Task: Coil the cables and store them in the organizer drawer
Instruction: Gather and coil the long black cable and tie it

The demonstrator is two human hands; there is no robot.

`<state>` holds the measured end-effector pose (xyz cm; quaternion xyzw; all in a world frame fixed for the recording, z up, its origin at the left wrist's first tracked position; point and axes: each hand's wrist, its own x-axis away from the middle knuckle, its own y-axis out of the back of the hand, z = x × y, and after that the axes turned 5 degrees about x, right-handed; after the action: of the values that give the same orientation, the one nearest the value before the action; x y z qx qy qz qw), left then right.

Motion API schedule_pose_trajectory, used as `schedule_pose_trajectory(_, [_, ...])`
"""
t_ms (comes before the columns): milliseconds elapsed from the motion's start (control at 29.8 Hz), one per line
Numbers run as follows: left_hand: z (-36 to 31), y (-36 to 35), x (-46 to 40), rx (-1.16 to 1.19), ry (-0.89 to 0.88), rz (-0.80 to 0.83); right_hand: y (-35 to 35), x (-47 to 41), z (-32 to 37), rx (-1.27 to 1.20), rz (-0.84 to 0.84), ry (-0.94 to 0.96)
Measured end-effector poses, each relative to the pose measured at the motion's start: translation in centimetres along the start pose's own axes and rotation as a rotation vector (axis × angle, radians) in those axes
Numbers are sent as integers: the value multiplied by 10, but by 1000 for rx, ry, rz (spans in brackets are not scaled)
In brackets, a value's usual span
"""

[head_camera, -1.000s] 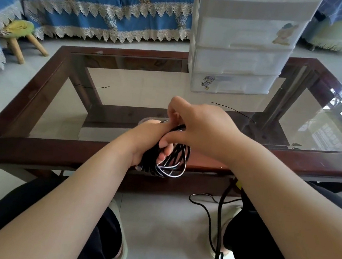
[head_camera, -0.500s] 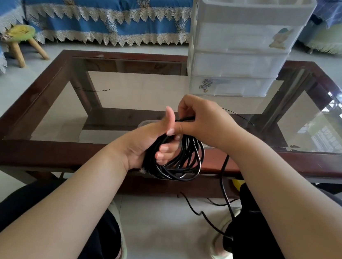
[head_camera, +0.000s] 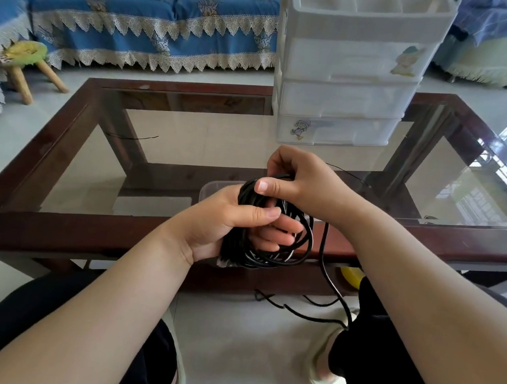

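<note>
A black cable (head_camera: 289, 253) is wound into several loops above the near edge of the glass table. My left hand (head_camera: 229, 224) grips the bundle of loops, fingers curled through it. Just above, my right hand (head_camera: 298, 178) pinches the cable at the top of the coil. The loose end (head_camera: 327, 280) hangs from the coil to the floor between my knees. The white plastic organizer (head_camera: 351, 63) with three shut drawers stands at the far side of the table.
The glass-topped table has a dark wooden frame (head_camera: 87, 232). A clear plastic container (head_camera: 214, 187) sits on the glass behind my hands. A thin black wire (head_camera: 131, 137) lies on the glass at left. A blue sofa (head_camera: 158, 20) and small stool (head_camera: 25, 61) stand behind.
My right hand has carried the cable over the top of the coil, adding a loop. Less loose cable lies on the floor than one second ago.
</note>
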<state>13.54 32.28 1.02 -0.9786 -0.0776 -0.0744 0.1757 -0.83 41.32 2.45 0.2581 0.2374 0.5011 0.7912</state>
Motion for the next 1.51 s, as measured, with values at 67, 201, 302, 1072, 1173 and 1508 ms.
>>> schedule_pose_trajectory(67, [2,-2,-2,-7,-17,-21,1,-1,-3,-9,-2,3])
schedule_pose_trajectory(201, [3,-2,-9,118,10,-36,5,-1,-7,4,-36,13])
schedule_pose_trajectory(302, [1,-5,-9,98,12,-6,9,0,-5,-26,-12,19])
schedule_pose_trajectory(1072, [0,-6,-8,33,-51,64,30,-1,-14,-164,54,-6])
schedule_pose_trajectory(1173, [-4,-9,-8,124,-10,56,31,-2,-18,-147,56,-30])
schedule_pose_trajectory(1508, [-24,4,-1,338,-54,-102,8,4,-30,-682,159,-244])
